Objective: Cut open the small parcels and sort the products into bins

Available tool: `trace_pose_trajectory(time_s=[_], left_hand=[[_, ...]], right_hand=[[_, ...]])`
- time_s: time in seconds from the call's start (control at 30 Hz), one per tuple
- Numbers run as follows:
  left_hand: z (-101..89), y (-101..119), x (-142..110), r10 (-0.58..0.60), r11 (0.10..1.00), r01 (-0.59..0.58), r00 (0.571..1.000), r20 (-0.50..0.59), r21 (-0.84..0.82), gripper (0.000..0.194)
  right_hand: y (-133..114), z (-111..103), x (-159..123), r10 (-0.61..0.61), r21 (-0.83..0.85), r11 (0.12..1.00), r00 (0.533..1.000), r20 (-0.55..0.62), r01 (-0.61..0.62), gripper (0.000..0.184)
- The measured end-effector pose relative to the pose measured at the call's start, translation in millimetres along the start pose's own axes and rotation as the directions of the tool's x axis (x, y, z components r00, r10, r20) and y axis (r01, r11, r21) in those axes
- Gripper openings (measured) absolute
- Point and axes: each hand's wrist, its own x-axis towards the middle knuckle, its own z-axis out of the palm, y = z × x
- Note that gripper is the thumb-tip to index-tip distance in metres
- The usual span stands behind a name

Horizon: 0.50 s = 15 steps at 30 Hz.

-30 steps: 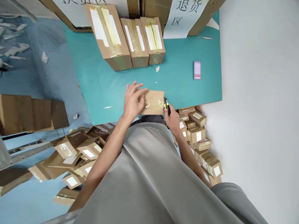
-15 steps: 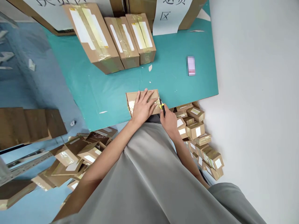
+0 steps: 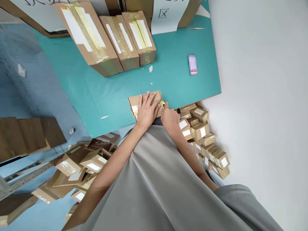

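Observation:
A small flat cardboard box [image 3: 133, 100] lies at the near edge of the green table [image 3: 108, 96], with shiny clear tape across its top. My left hand [image 3: 147, 111] rests on top of it, palm down with the fingers spread. At the box's right end, my right hand [image 3: 170, 119] is closed around a utility knife [image 3: 163, 104]. Only a bit of the knife's yellow and black front end shows, against the taped edge; my fingers hide the rest.
Three taped boxes [image 3: 121, 41] stand in a row at the back left. A phone [image 3: 192, 65] with a blurred screen lies on the right. Piles of cardboard boxes [image 3: 201, 130] sit below the table on both sides. White paper signs [image 3: 166, 19] hang at the back.
My right hand has turned and moved a little up and left against the box's right end, covering more of the knife. The left hand stays on the box. The whole view has shifted slightly.

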Motion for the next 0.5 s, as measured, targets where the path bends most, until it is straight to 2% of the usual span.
trace_pose_trajectory(time_s=[0.13, 0.23, 0.33, 0.5], left_hand=[[0.9, 0, -1, -0.017, 1.000, 0.017, 1.000, 0.022, -0.013, 0.037], [2.2, -2, -2, -0.008, 1.000, 0.009, 1.000, 0.016, -0.018, 0.037], [3.1, -4, -2, -0.001, 1.000, 0.001, 1.000, 0.004, 0.003, 0.037], [-0.9, -12, -1, 0.030, 0.999, -0.030, 1.000, -0.005, 0.028, 0.037]], right_hand=[[4, -3, -12, 0.037, -0.003, 0.999, 0.998, 0.042, -0.037, 0.054], [4, -1, -8, 0.019, 0.000, 1.000, 0.999, 0.026, -0.019, 0.049], [3, 4, -7, 0.032, -0.004, 0.999, 0.999, 0.036, -0.032, 0.053], [12, -9, -43, 0.031, 0.014, 0.999, 0.992, 0.123, -0.033, 0.053]])
